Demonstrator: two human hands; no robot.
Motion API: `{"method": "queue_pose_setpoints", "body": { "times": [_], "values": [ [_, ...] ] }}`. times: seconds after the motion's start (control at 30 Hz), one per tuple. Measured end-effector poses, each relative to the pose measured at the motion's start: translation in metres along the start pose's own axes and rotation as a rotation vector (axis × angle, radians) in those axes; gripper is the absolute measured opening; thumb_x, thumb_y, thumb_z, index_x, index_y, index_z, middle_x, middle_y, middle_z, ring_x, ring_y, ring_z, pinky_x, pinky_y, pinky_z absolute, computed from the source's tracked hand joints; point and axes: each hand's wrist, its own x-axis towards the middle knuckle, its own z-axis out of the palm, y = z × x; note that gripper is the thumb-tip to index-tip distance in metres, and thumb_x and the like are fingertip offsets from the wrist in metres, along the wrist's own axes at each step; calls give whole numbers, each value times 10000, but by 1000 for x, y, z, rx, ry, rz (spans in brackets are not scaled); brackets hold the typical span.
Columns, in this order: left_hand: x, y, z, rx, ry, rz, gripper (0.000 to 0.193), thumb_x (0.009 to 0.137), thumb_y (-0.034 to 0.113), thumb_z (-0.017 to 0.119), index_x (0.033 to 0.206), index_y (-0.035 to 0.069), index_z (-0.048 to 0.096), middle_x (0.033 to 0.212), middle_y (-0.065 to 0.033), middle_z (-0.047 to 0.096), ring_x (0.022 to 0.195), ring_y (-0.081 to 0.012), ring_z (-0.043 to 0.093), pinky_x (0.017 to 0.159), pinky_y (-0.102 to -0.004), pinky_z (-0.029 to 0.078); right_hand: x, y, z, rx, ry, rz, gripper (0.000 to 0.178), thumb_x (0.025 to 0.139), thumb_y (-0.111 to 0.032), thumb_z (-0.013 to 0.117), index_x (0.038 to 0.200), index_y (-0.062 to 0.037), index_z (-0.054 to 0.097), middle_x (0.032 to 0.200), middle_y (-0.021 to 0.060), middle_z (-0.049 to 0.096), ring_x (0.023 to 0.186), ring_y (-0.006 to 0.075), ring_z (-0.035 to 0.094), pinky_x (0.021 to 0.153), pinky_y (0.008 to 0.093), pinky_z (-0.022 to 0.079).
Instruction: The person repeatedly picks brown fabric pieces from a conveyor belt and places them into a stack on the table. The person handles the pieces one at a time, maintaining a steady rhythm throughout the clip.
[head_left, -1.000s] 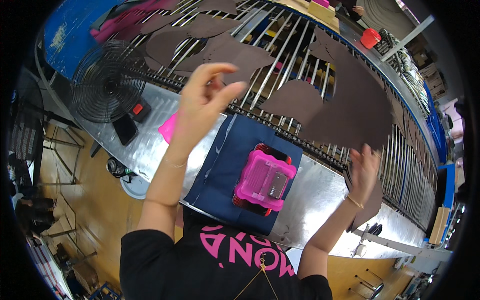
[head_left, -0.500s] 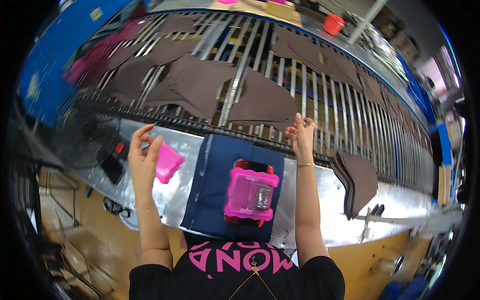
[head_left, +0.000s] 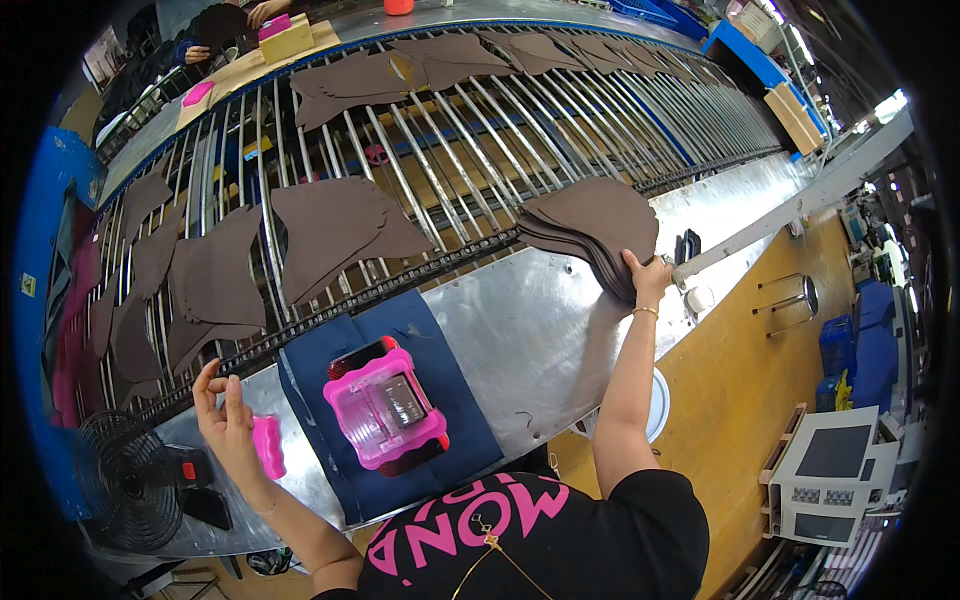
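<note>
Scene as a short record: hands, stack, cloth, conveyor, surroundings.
left hand: raised, seemingly empty, near pink piece
right hand: touching brown stack; grip unclear
stack: flat layered pieces, at conveyor edge
blue cloth: on metal table, under pink box
conveyor: metal bars, loose brown pieces on it
fan: black, far left

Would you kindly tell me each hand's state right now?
Left hand: open, loosely bent, nothing visible in it.
Right hand: touching the edge of a stack of dark brown, curved, flat sheets; whether its grip is closed cannot be told.
</note>
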Motion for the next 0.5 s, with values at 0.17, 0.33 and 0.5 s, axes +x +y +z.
{"method": "queue_pose_setpoints", "body": {
  "times": [0.17,0.33,0.5],
  "values": [
    [-10,8,5,32,-20,14,317,902,76,593,1208,48,512,853,29,475,517,16,318,425,-157,238,-21,-17,-13,-86,245,-160,576,675,-333,794,1104,-32,554,1103,166,571,1053,341,563,804,484,484],
    [-17,11,5,37,-43,-36,292,892,59,599,1178,55,543,833,37,473,525,15,338,437,-150,266,-36,-37,-68,237,-118,-401,359,853,10,492,1201,-68,447,784,191,635,565,287,637,462,373,504],
    [-10,24,30,49,-167,42,343,858,35,626,1191,53,548,895,8,495,619,-31,474,477,-157,382,-113,-104,-151,881,-274,-639,272,960,-107,464,1228,-76,431,859,137,643,616,177,673,401,218,487]
  ]
}}
